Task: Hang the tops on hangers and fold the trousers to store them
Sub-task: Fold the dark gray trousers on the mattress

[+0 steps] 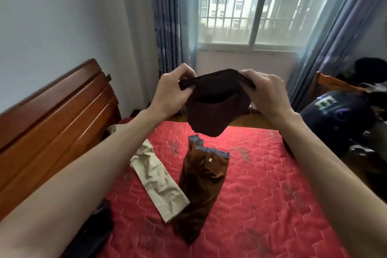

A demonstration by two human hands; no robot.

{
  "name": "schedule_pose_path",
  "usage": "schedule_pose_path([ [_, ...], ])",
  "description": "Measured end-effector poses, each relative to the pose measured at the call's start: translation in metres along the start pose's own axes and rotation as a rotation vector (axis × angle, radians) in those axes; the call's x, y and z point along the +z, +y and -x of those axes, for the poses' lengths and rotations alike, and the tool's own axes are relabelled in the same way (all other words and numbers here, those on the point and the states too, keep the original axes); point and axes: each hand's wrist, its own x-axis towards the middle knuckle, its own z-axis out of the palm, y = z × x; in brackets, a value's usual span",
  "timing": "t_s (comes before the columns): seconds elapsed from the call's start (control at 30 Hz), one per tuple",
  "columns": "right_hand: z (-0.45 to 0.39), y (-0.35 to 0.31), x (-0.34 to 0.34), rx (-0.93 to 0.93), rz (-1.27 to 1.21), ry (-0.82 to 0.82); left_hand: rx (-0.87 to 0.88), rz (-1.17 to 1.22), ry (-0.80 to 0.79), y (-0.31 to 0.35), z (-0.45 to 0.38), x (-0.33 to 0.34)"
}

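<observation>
Far left I see the wooden headboard (56, 109). My left hand (170, 92) pinches the left top edge of the dark folded trousers (215, 109), held up over the red mattress (261, 184). Below lie beige trousers (156, 180), then brown trousers (201, 186) just beside them. My right hand (267, 95) curls its fingers round the right edge.

Two bare forearms reach in from the bottom corners; no sleeve, watch or band shows on either; the left hand (170, 92) and right hand (267, 95) are ungloved, ringless so far as visible; fingernails short and plain.
</observation>
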Motion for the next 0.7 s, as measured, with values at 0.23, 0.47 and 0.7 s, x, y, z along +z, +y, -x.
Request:
schedule_pose_path([
  [0.23,0.206,-0.042,0.028,0.090,-0.043,-0.277,-0.302,0.113,-0.389,-0.024,0.204,0.041],
  [0.47,0.393,-0.099,0.037,0.324,-0.070,-0.584,-0.573,0.114,-0.702,-0.018,0.380,0.068],
  [0.7,0.495,-0.130,0.015,0.530,-0.105,-0.961,-0.690,0.143,-1.083,0.009,0.466,0.066],
])
